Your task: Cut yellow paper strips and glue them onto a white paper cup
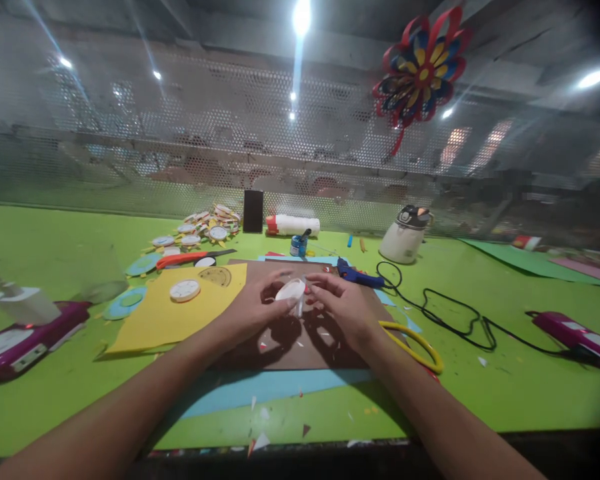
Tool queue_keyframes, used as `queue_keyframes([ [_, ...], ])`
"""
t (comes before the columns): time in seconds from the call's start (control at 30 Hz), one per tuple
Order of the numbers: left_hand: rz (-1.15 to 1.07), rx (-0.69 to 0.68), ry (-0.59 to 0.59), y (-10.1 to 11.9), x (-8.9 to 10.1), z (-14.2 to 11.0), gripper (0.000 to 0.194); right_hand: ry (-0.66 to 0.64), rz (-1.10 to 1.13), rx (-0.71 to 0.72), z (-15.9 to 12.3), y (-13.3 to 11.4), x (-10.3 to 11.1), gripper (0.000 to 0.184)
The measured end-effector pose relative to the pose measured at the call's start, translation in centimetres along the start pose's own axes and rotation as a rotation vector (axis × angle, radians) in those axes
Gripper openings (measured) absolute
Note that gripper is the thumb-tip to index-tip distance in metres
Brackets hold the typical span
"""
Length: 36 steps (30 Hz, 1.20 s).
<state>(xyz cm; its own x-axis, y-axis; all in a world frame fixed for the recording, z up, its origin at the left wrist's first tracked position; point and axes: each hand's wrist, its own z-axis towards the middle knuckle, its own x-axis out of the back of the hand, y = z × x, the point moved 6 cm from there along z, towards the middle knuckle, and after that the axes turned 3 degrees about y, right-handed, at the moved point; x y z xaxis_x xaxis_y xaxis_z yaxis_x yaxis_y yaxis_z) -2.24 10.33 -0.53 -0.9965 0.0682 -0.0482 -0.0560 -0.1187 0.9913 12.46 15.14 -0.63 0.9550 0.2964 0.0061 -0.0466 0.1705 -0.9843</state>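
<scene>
A small white disc (289,291) is held tilted above the brown board by my left hand (253,300), thumb along its lower edge and fingers curled behind. At the disc's right edge hangs a narrow white strip (300,307). The closed fingertips of my right hand (347,305) meet this strip, beside a small red spot. Exactly how the strip joins the disc is too blurred to tell. Beneath both hands lies the brown board (290,357), scattered with tiny scraps. A blue glue gun (360,275) rests just beyond my right hand.
Left are a yellow sheet (155,317) with a round white piece (185,290), an orange-handled cutter (190,257) and piled paper discs (215,227). A yellow ring (415,343), black cable (473,320), pale jug (405,237) and purple power strips (27,340) also occupy the green table.
</scene>
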Motion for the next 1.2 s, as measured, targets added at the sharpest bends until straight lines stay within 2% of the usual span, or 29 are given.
queue_keyframes([
  [0.07,-0.033,0.032,-0.009,-0.1,-0.1,0.0,0.06,-0.015,0.003,0.033,-0.1,-0.4,0.1,0.031],
  [0.23,-0.345,0.069,-0.174,-0.1,-1.1,-0.2,0.037,-0.121,-0.084,0.131,-0.6,-1.8,-0.3,0.034],
  [0.33,-0.437,0.064,-0.226,0.0,-1.4,-0.1,0.034,-0.175,-0.189,0.194,-1.0,-2.1,-1.0,0.039],
  [0.43,-0.452,0.094,-0.238,-0.4,-1.5,0.0,0.036,-0.164,-0.283,0.229,-1.3,-2.0,-1.5,0.047],
  [0.7,-0.581,0.155,-0.247,-0.6,-1.4,-0.1,0.034,-0.148,-0.373,0.285,-1.6,-2.2,-2.0,0.048],
  [0.83,-0.66,0.189,-0.281,-0.7,-1.7,-0.2,0.036,-0.16,-0.438,0.377,-2.0,-2.1,-2.3,0.053],
  [0.97,-0.694,0.228,-0.299,-1.1,-1.9,-0.4,0.037,-0.167,-0.501,0.436,-2.5,-2.0,-2.8,0.052],
  [1.2,-0.711,0.234,-0.321,-0.9,-2.2,-0.4,0.035,-0.108,-0.583,0.522,-3.1,-2.4,-2.9,0.047],
])
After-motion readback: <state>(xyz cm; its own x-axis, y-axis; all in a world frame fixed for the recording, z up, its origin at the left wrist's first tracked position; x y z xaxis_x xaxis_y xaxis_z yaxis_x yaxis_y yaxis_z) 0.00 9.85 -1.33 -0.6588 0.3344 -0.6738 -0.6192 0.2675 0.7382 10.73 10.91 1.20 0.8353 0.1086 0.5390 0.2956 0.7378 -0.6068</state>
